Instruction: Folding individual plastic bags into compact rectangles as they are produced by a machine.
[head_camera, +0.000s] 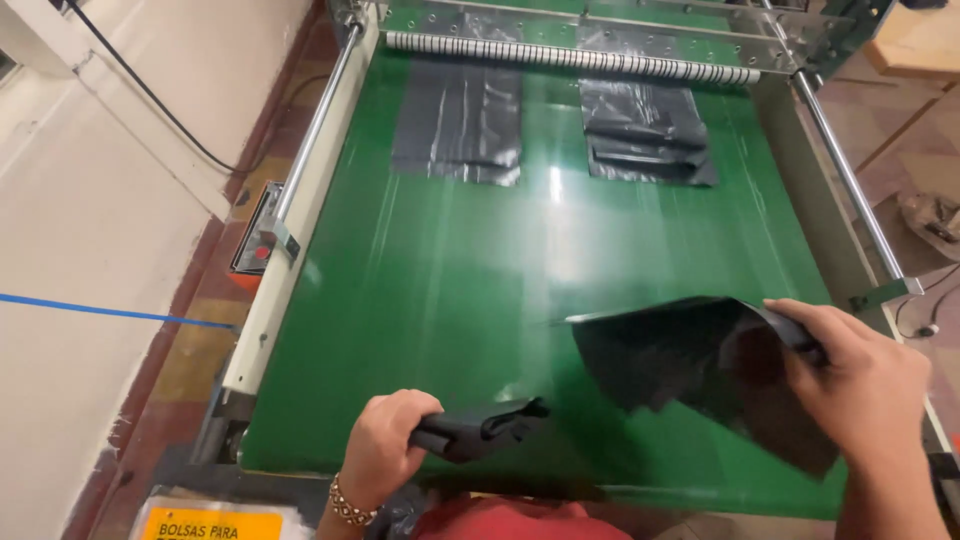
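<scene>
— What is held by the fingers?

— A bunched black bag (480, 428) is gripped tight in the left hand (385, 445); a stack of flat black bags (690, 365) is pinched at its edge by the right hand (860, 385).

— And farther out?

— Both are held just above the green belt (440, 260). Two bag piles (460, 120) (645, 130) are laid near the striped roller (570, 57).

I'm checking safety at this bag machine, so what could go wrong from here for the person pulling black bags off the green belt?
The right hand lifts a limp black bag that sags onto the green belt; it could slip or crease. Two bag stacks wait near the striped roller; reaching there might catch fingers. The left hand grips a bunched bag that could snag.
</scene>
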